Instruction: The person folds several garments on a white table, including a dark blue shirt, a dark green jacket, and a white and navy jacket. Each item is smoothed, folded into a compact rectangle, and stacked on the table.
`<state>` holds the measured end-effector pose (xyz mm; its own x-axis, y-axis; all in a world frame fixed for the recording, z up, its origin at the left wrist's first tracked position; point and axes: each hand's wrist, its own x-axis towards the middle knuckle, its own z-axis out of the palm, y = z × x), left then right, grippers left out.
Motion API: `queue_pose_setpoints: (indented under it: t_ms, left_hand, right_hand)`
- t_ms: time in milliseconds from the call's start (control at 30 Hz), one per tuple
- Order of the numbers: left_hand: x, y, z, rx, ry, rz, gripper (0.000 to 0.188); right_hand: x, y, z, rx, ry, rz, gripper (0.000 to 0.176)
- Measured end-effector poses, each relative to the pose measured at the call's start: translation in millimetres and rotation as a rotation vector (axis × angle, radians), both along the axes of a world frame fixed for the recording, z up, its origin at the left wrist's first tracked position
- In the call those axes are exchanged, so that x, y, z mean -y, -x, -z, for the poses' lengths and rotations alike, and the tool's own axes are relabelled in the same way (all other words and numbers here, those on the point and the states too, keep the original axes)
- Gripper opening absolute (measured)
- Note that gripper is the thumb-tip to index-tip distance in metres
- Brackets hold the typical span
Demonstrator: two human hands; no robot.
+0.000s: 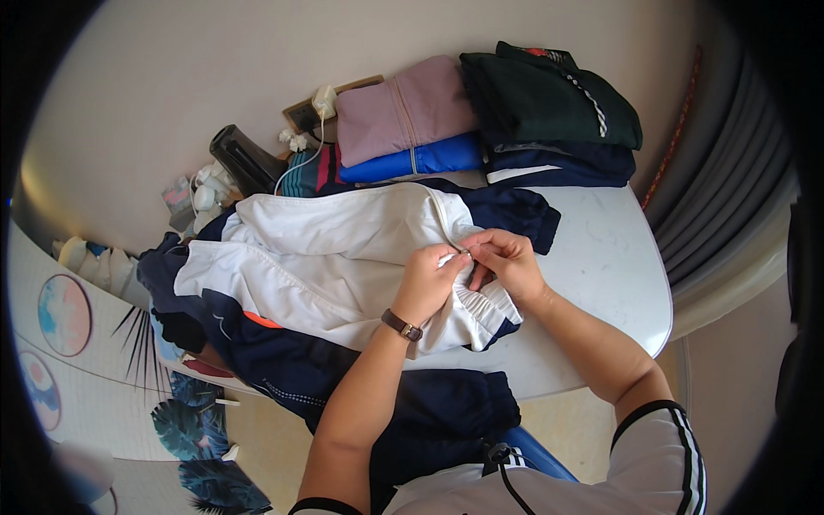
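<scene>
A white and navy zip jacket [335, 277] lies spread across a white table, its sleeves reaching out to the sides. At its elastic hem, my left hand [429, 277] pinches the fabric by the lower end of the zipper. My right hand [505, 261] meets it there, thumb and fingers closed on the other side of the zipper end. The fingertips of both hands touch or nearly touch, and hide the small part between them. An orange patch [262, 320] shows on the jacket's navy section.
Behind the jacket stand folded clothes: a pink garment [425, 103] on a blue one [447, 156], and a dark green one [547, 96] on navy ones. A black hair dryer [244, 158], a white charger [324, 101] with cable and a grey curtain [727, 174] are nearby.
</scene>
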<state>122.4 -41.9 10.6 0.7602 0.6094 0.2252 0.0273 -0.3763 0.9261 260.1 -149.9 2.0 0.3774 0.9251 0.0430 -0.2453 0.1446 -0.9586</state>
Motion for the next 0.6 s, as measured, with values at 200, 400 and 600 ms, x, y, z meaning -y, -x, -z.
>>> queue_pose_setpoints:
  t_ms: [200,400,600]
  left_hand:
    - [-11.9,5.6,-1.8,0.064,0.318,0.071,0.018]
    - [-17.9,8.7,-1.2,0.059,0.364,0.096,0.017]
    - [-12.7,8.3,-4.0,-0.044,0.112,0.078,0.02]
  right_hand:
    - [4.5,8.2,-6.7,-0.037,-0.075,0.162,0.008]
    - [1.8,3.6,0.5,0.097,0.043,0.141,0.02]
    - [-2.4,3.6,4.9,0.064,0.037,0.121,0.02]
